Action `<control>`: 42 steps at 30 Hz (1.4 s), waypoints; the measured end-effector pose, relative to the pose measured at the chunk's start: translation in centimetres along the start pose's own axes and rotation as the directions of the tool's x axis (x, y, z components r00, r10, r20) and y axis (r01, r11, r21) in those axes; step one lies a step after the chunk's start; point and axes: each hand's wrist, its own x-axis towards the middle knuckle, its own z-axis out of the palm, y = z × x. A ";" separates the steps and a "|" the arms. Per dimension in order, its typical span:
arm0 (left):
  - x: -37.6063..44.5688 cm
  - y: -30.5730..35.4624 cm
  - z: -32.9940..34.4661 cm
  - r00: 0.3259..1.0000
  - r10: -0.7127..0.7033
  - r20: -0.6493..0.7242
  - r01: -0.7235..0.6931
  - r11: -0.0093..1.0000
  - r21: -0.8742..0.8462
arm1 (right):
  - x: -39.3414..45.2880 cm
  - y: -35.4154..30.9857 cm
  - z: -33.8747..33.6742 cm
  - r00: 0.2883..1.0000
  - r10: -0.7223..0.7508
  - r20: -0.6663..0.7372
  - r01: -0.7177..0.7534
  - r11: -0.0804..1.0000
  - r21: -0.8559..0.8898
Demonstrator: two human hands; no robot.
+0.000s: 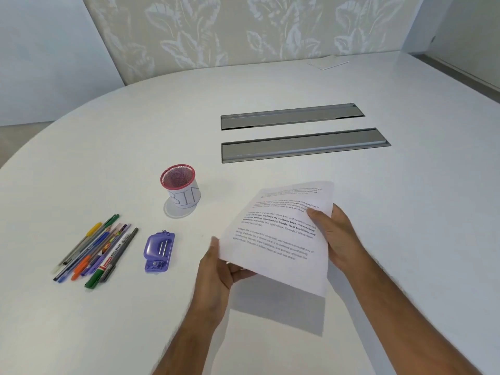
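Observation:
A printed sheet of paper (281, 234) is held up above the white table (135, 320), casting a shadow below it. My left hand (219, 269) grips its lower left edge, thumb on top. My right hand (331, 236) grips its right edge, thumb on the printed side. To the left stands a red mesh cup (180, 188) wrapped in a white label reading "BIN". A purple hole punch (159, 252) lies left of my left hand. Several pens and markers (96, 251) lie in a loose bundle further left.
Two grey metal cable flaps (303, 131) are set into the table beyond the paper. A white sheet (327, 62) lies at the far edge. A patterned wall panel stands behind the table, whose rounded edge curves at the left.

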 end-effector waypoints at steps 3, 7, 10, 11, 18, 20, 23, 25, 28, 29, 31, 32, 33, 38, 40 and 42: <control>0.3 0.4 -0.6 0.993 -0.114 0.001 0.113 0.987 -0.111 | -0.2 -0.3 -1.3 0.998 0.044 0.051 -0.039 0.996 -0.085; 1.3 0.5 -0.3 0.986 -0.164 -0.010 0.164 0.986 0.012 | -0.1 -0.4 -2.8 0.988 0.117 0.102 -0.097 0.977 -0.188; 2.0 0.3 0.4 0.991 -0.129 -0.031 0.132 0.952 0.277 | -0.2 -0.3 -3.4 0.978 0.151 0.141 -0.117 0.967 -0.226; 2.3 0.2 0.8 0.989 -0.134 -0.057 0.145 0.934 0.325 | -0.2 -0.2 -3.6 0.976 0.157 0.150 -0.119 0.964 -0.237; 4.5 -0.9 2.1 0.980 -0.121 -0.159 0.195 0.751 0.630 | -0.2 -0.5 -5.3 0.988 0.139 -0.065 -0.154 0.861 -0.485; 4.8 -1.3 2.2 0.978 -0.153 -0.139 0.207 0.727 0.655 | -0.1 -0.5 -5.6 0.992 0.087 -0.094 -0.127 0.763 -0.634; 5.1 -2.1 2.4 0.975 -0.181 -0.125 0.216 0.681 0.700 | 0.2 -0.2 -6.1 0.996 0.029 -0.089 -0.088 0.637 -0.766; 5.1 -2.5 2.5 0.974 -0.192 -0.118 0.216 0.644 0.734 | 0.2 -0.1 -6.4 0.997 0.015 -0.080 -0.073 0.600 -0.797; 5.1 -2.7 2.7 0.981 -0.163 -0.104 0.177 0.544 0.820 | 0.2 -0.1 -7.0 0.998 -0.021 -0.056 -0.034 0.582 -0.812; 5.1 -2.8 2.8 0.984 -0.144 -0.102 0.162 0.509 0.845 | 0.1 -0.1 -7.3 0.998 -0.032 -0.054 -0.025 0.582 -0.813; 5.0 -2.9 2.9 0.988 -0.124 -0.091 0.141 0.491 0.860 | 0.1 0.1 -7.7 0.997 -0.061 -0.056 -0.012 0.563 -0.827; 5.1 -2.9 2.9 0.990 -0.119 -0.081 0.129 0.484 0.866 | 0.1 0.1 -7.8 0.995 -0.075 -0.058 -0.007 0.545 -0.838; 5.0 -3.2 3.1 0.990 -0.118 -0.072 0.119 0.467 0.876 | 0.0 0.2 -8.3 0.995 -0.083 -0.061 -0.008 0.533 -0.846; 5.0 -3.6 3.1 0.996 -0.080 -0.037 0.066 0.402 0.913 | 0.1 0.5 -8.8 0.991 -0.112 -0.068 -0.003 0.496 -0.868; 5.0 -3.7 3.1 0.997 -0.069 -0.037 0.061 0.394 0.917 | 0.1 0.6 -8.9 0.992 -0.108 -0.072 -0.014 0.461 -0.887; 5.0 -3.8 3.1 0.997 -0.057 -0.043 0.061 0.386 0.920 | 0.1 0.8 -8.9 0.991 -0.105 -0.082 -0.029 0.429 -0.903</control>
